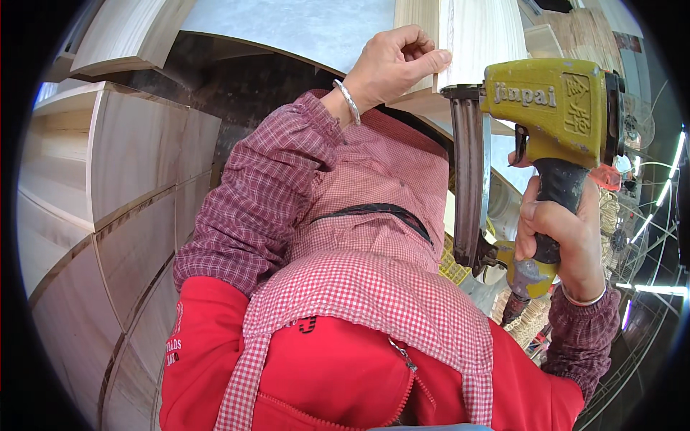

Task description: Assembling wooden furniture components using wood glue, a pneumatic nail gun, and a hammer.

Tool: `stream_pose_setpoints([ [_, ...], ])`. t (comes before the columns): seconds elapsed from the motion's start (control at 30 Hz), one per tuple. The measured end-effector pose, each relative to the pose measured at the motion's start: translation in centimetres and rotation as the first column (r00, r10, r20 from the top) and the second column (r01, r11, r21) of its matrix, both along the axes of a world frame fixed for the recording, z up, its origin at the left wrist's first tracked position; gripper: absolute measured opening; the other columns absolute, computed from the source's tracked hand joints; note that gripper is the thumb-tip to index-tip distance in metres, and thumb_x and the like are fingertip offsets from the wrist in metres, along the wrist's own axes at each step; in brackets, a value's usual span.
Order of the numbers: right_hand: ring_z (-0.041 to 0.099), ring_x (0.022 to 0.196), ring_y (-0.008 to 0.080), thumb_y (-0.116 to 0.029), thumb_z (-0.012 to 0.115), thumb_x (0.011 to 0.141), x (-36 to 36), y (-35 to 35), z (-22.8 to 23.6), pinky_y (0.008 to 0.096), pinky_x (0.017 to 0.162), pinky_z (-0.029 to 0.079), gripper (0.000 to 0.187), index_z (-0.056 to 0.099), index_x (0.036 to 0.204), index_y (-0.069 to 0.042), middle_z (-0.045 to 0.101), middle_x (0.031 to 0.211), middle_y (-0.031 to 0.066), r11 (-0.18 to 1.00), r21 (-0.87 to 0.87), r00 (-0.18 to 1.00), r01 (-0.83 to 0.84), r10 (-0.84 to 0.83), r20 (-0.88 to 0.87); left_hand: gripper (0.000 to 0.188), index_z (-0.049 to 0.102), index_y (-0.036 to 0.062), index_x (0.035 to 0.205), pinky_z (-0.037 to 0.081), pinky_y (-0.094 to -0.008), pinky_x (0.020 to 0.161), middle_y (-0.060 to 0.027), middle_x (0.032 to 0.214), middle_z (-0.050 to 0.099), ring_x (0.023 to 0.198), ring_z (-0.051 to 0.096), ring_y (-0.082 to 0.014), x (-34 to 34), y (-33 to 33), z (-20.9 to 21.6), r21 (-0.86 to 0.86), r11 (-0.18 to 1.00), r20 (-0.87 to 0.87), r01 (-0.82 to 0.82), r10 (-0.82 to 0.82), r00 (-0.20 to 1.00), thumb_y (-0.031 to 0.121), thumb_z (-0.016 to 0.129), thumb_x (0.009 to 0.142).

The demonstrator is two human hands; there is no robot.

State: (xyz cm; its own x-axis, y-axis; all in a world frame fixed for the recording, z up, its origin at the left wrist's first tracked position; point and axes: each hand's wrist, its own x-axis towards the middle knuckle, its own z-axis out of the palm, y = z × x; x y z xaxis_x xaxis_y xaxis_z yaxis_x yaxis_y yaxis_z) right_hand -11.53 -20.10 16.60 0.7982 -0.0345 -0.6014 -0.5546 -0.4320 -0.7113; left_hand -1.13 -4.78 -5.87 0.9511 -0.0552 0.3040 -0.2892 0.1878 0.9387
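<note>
My right hand (571, 230) is wrapped round the black grip of a yellow nail gun (543, 108) with a long dark magazine. The gun's nose is against or very close to the near corner of a pale wooden board (481, 43). On that board's left edge rests the thumb of my left hand (392, 68), whose fingers are curled in a pinch at the wood. Their tips are partly hidden, and a silver bangle circles that wrist. A second pale board (417, 21) lies beside the first, under and behind my left hand.
A grey-white work surface (287, 21) spreads across the far side. Wooden boxes (140, 151) are stacked at my left, with another wooden piece (129, 32) above them. More wood (586, 39) lies at the far right. A yellow crate (453, 269) shows low behind the magazine.
</note>
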Motion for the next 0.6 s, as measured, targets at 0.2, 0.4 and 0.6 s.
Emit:
stream_pose_setpoints([
  [0.2, 0.050, 0.039, 0.0138, -0.003, 0.059, 0.071, 0.4, 0.5, 0.8, 0.0226, 0.042, 0.041, 0.009, 0.055, 0.079, 0.001, 0.054, 0.054, 0.0063, 0.988, -0.097, 0.992, -0.122, 0.123, 0.005, 0.023, 0.063, 0.0062, 0.074, 0.036, -0.0165, 0.047, 0.0005, 0.060, 0.054, 0.051, 0.044, -0.0067, 0.0, 0.3, 0.3, -0.027, 1.000, -0.005, 0.014, -0.014, 1.000, 0.026, 0.073, 0.083],
  [0.4, 0.050, 0.040, 0.0131, -0.005, 0.060, 0.072, -1.1, -1.2, -0.2, 0.0228, 0.042, 0.041, 0.009, 0.054, 0.078, 0.000, 0.053, 0.054, 0.0050, 0.997, -0.063, 0.996, -0.051, 0.055, 0.070, 0.020, 0.064, 0.0064, 0.079, 0.036, -0.0166, 0.050, 0.0008, 0.064, 0.056, 0.054, 0.045, -0.0063, -0.5, 1.4, 0.0, 0.002, 0.999, -0.072, 0.034, -0.034, 0.997, 0.024, 0.071, 0.084],
  [0.6, 0.048, 0.040, 0.0129, -0.008, 0.059, 0.073, -2.4, -6.6, -3.3, 0.0235, 0.041, 0.040, 0.011, 0.054, 0.080, -0.001, 0.052, 0.052, 0.0045, 0.972, -0.176, 0.953, 0.155, -0.100, 0.285, 0.020, 0.064, 0.0053, 0.088, 0.036, -0.0165, 0.054, -0.0006, 0.072, 0.059, 0.060, 0.047, -0.0071, -1.1, 4.1, -1.2, 0.056, 0.998, -0.080, 0.001, 0.004, 0.997, 0.024, 0.070, 0.085],
])
